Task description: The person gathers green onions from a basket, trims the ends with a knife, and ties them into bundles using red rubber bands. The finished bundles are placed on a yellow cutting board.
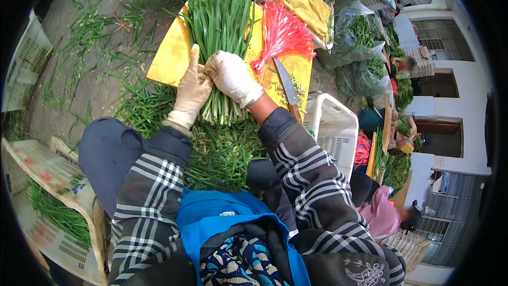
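Observation:
A thick bundle of garlic chives [220,24] lies on a yellow board [168,61], leaves pointing away and pale cut stems overhanging the near edge. My left hand [193,89], in a soiled pale glove, wraps the bundle's left side with its thumb raised. Closed on top of the stems is my right hand [232,75], also gloved. A short bit of red tie [201,66] shows between the hands; the rest is hidden. To the right lie a fanned bunch of red plastic ties [283,33] and a knife [285,81] with a wooden handle.
Trimmings [226,159] heap below the board, and loose leaves litter the floor [107,47]. A white plastic crate [337,127] stands at right; another crate [55,174] with chives is at lower left. Bagged greens [363,31] sit at upper right. A person in pink [383,212] works farther right.

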A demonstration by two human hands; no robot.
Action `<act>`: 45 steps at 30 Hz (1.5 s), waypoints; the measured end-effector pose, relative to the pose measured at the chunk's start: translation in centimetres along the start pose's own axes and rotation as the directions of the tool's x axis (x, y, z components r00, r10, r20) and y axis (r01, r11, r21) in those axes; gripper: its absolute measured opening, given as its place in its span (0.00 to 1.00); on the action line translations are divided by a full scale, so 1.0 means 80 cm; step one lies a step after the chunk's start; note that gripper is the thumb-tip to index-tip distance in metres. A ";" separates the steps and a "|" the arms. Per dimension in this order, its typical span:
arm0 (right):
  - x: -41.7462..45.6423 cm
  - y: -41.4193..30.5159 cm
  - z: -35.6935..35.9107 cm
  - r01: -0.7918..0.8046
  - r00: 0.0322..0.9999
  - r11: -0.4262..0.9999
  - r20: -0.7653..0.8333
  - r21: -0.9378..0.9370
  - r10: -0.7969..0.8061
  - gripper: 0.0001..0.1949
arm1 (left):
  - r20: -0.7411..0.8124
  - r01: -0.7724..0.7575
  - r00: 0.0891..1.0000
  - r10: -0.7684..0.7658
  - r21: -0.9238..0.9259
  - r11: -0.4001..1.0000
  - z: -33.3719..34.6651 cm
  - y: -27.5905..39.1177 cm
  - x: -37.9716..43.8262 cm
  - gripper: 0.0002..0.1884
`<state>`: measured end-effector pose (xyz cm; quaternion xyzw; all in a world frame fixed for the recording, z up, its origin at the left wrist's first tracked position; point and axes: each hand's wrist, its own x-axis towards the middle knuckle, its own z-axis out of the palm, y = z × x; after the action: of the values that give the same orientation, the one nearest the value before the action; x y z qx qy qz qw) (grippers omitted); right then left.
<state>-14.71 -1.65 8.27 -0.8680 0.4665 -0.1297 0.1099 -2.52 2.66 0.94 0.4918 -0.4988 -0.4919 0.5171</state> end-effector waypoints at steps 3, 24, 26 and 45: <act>0.000 0.003 -0.006 0.021 0.999 1.000 0.041 0.012 -0.022 0.06 | 0.133 0.210 0.978 -0.163 -0.559 0.802 -0.020 -0.011 0.004 0.47; 0.014 -0.003 -0.004 0.082 0.991 0.991 0.112 -0.106 -0.070 0.06 | -0.184 -0.031 0.978 -0.100 -0.599 0.800 -0.009 -0.031 -0.004 0.40; 0.015 -0.005 -0.005 0.087 0.990 0.990 0.123 -0.115 -0.073 0.06 | -0.203 -0.060 0.976 -0.077 -0.593 0.803 -0.008 -0.028 -0.005 0.44; 0.020 -0.013 -0.006 0.055 0.976 0.981 0.218 -0.185 -0.014 0.06 | -0.214 -0.183 0.975 0.065 -0.599 0.779 0.000 -0.047 -0.006 0.58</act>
<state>-13.21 -2.44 9.28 -0.8914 0.4470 0.0083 0.0741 -2.60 3.02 -2.80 0.3053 -0.2936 -0.5452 0.7235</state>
